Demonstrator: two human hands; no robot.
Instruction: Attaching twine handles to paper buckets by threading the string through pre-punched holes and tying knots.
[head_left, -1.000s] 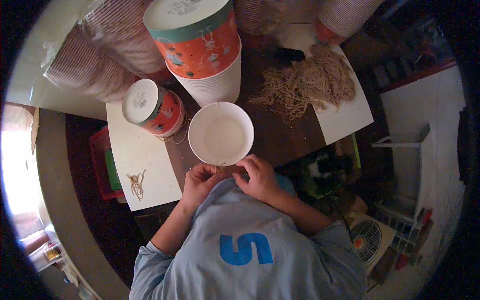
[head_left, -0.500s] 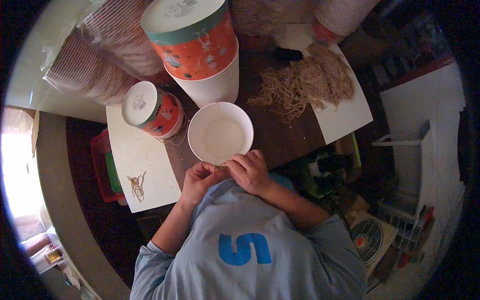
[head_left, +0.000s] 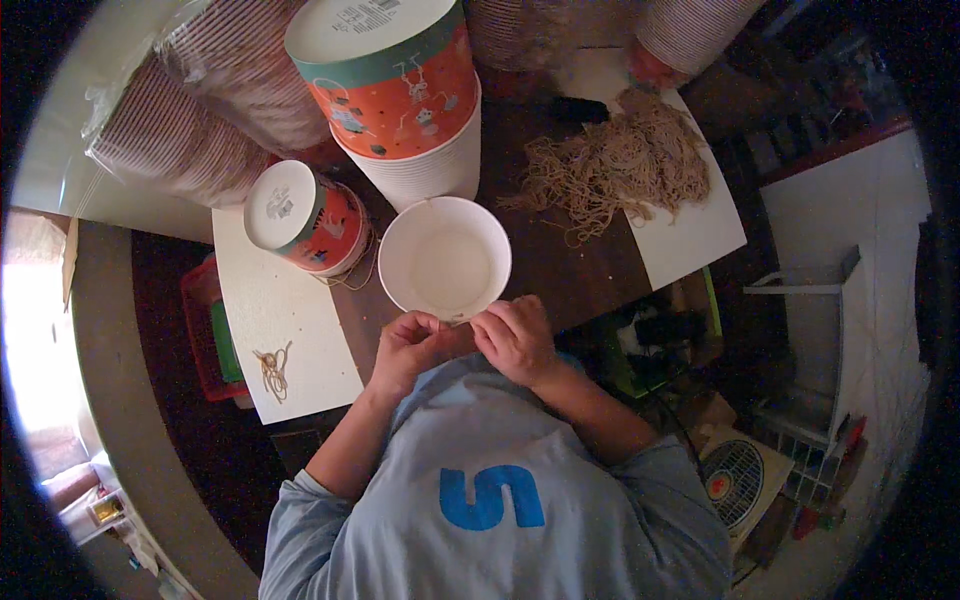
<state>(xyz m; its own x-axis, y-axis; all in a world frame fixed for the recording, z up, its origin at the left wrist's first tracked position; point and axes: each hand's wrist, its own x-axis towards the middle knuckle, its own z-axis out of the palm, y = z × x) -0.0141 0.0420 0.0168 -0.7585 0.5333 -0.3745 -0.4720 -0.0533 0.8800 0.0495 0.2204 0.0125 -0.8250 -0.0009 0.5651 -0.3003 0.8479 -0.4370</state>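
A white paper bucket (head_left: 445, 258) stands upright, mouth up, on the brown table in front of me. At its near rim my left hand (head_left: 408, 350) is closed in a pinch on a thin cord. Beside it on the right, my right hand (head_left: 515, 340) also has its fingers pressed together on the cord (head_left: 457, 320), of which only a short piece shows between the hands. Another bit of cord shows at the bucket's far rim. The fingertips partly hide the near rim.
Behind stands a tall stack of buckets (head_left: 415, 165), topped by an upturned orange one. An orange bucket with cord (head_left: 315, 225) sits left. A tangled cord pile (head_left: 640, 160) lies right; a small bundle of cord (head_left: 273, 370) lies front left. Wrapped stacks (head_left: 175, 140) stand at the back.
My hands have moved slightly up and right, and a little apart, at the near rim. The bucket has shifted a touch to the right and away from me.
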